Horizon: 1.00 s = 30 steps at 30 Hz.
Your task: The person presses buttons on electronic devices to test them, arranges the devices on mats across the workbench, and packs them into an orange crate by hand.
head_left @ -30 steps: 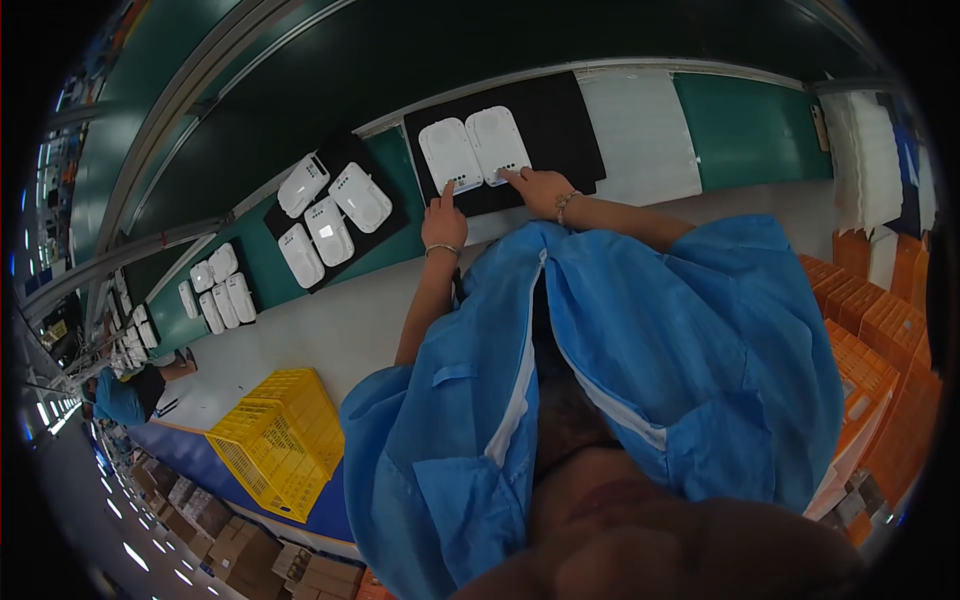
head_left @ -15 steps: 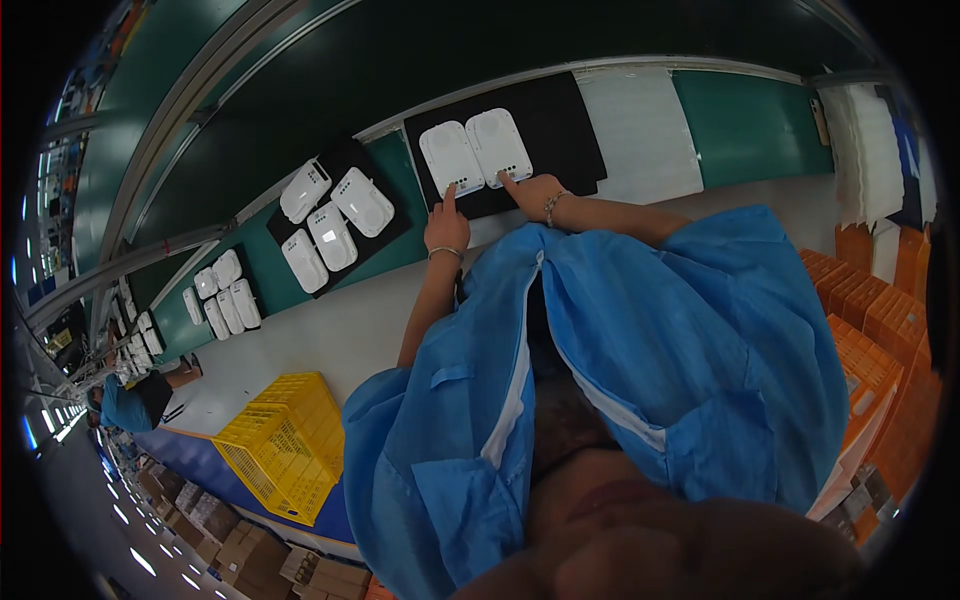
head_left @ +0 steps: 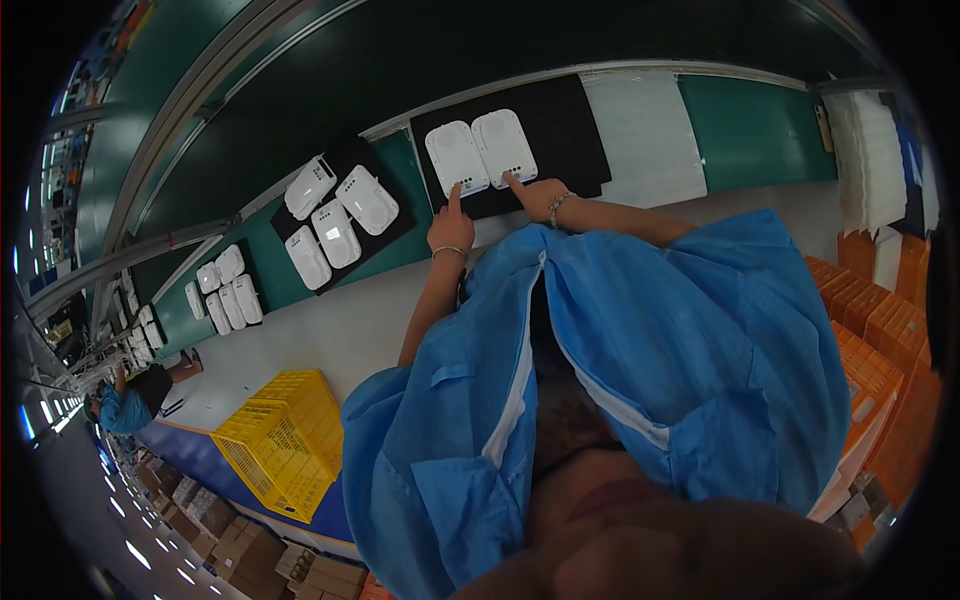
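Observation:
Two white plastic devices with rounded corners lie side by side on a black mat. The left device [head_left: 455, 152] has a row of small dark buttons or marks along its near edge, and so does the right device [head_left: 503, 140]. My left hand [head_left: 449, 230] points with its index finger, the tip touching the near edge of the left device by these marks; its other fingers are curled. With its index finger stretched out, my right hand [head_left: 540, 195] touches the near edge of the right device. Neither hand holds anything.
Left along the green bench, several white devices [head_left: 337, 235] lie on another black mat [head_left: 385, 240], with more beyond. A yellow crate [head_left: 280, 440] stands behind on the left. Orange bins [head_left: 865, 370] are at right. A person in blue [head_left: 125, 410] is far left.
Both index fingers stay at the near edges of the two devices. The view has shifted slightly. The far person's arm shows more now.

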Each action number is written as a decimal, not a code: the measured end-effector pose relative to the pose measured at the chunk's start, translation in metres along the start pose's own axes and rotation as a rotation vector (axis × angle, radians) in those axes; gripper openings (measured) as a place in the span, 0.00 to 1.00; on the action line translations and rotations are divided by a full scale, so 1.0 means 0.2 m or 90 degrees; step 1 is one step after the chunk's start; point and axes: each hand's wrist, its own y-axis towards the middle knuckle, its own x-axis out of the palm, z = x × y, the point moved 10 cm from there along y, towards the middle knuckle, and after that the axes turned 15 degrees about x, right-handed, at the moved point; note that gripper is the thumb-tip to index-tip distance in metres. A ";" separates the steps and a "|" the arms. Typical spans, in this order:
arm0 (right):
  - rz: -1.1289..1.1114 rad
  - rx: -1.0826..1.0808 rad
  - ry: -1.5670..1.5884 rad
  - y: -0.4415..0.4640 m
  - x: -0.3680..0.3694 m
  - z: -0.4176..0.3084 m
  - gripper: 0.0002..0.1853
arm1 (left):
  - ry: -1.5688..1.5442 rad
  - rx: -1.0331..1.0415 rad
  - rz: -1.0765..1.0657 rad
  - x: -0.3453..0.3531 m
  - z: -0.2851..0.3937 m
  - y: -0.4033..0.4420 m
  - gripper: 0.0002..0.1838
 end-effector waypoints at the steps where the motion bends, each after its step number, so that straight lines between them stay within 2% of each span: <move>1: -0.006 0.001 -0.001 -0.02 -0.01 0.00 0.42 | -0.013 -0.015 -0.017 0.01 0.00 0.00 0.36; 24: -0.043 0.017 0.016 -0.01 0.03 0.00 0.43 | -0.036 -0.050 -0.045 0.03 -0.02 -0.01 0.38; 30: -0.060 0.030 0.020 -0.02 0.03 0.01 0.48 | -0.040 -0.060 -0.062 0.03 -0.02 -0.02 0.38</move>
